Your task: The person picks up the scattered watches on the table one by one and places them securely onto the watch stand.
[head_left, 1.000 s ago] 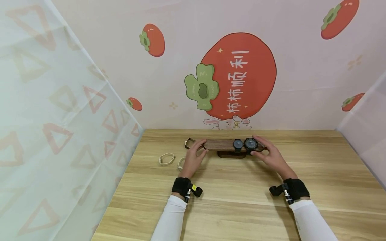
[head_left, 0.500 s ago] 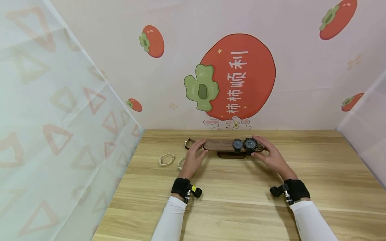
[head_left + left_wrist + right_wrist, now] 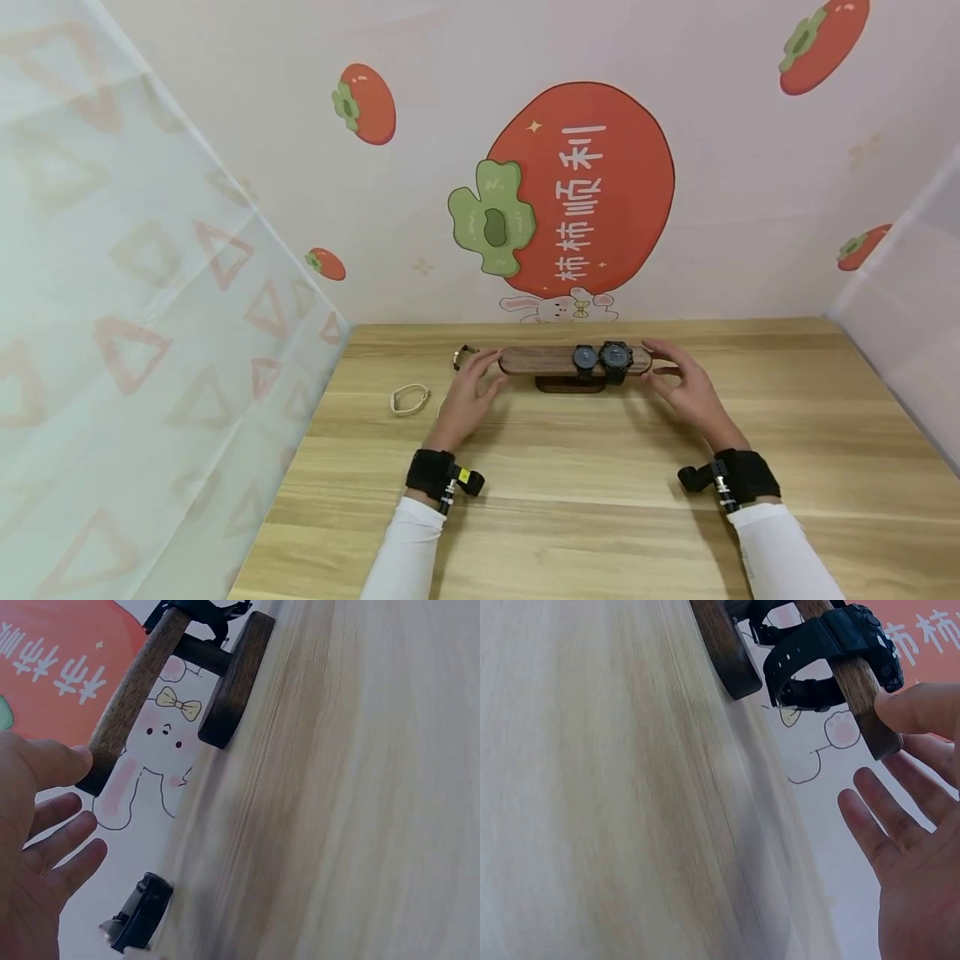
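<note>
A dark wooden watch stand with a raised bar on a small base stands at the back of the table. Two black watches are strapped round its right half: a smaller one and, nearer the end, a bulkier one. My left hand is at the bar's left end, fingers spread and thumb right at the wood in the left wrist view. At the opposite end is my right hand; the right wrist view shows its thumb against the bar's end and the other fingers extended.
Left of my left hand lie a pale-strapped watch and a dark-strapped one, the latter partly covered by the fingers. Another pale band is mostly hidden by that hand. A printed wall rises right behind the table.
Both hands have loosened outward from the stand's ends, the left one to the left, the right one to the right. The view has shifted slightly. The watches keep their places on the bar.
</note>
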A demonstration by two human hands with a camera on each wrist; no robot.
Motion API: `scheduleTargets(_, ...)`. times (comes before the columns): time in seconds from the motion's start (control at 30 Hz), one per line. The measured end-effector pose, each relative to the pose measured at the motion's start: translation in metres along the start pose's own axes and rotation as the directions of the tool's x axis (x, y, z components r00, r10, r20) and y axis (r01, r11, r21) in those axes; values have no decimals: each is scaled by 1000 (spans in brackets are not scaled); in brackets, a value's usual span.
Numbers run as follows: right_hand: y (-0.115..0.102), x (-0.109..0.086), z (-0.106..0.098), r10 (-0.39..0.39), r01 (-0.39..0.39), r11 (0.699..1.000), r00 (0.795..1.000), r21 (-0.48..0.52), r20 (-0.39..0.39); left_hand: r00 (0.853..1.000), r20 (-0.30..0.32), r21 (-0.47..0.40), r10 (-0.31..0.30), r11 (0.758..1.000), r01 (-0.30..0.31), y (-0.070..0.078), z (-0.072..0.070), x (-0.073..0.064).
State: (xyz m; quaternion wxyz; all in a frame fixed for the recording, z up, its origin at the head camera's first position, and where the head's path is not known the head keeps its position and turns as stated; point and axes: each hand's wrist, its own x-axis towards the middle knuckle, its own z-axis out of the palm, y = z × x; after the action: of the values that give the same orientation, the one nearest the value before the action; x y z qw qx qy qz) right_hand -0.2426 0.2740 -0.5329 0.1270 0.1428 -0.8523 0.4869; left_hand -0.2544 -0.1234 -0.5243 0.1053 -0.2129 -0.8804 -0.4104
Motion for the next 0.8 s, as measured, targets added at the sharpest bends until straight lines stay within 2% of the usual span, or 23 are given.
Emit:
scheduleTargets(0.17,1,0,-2,3,-3,1000,1000,-6,2,1000,13,62,0,998,-1,-1,-18,-11)
scheduleTargets(0.53,4,-1,0,17,-18,1000,1000,-24,-23,998,57,140,-32,990,24,-13,-50,-41)
scheduleTargets(0.7,4,-2,2,38,-39,999,999,-25,-30,995,79,128,-55,991,45,-19,-61,-57)
scheduleTargets(0.8,5,-2,3,38,-39,999,999,-16,-28,996,82,137,-44,990,32,-24,-64,-64)
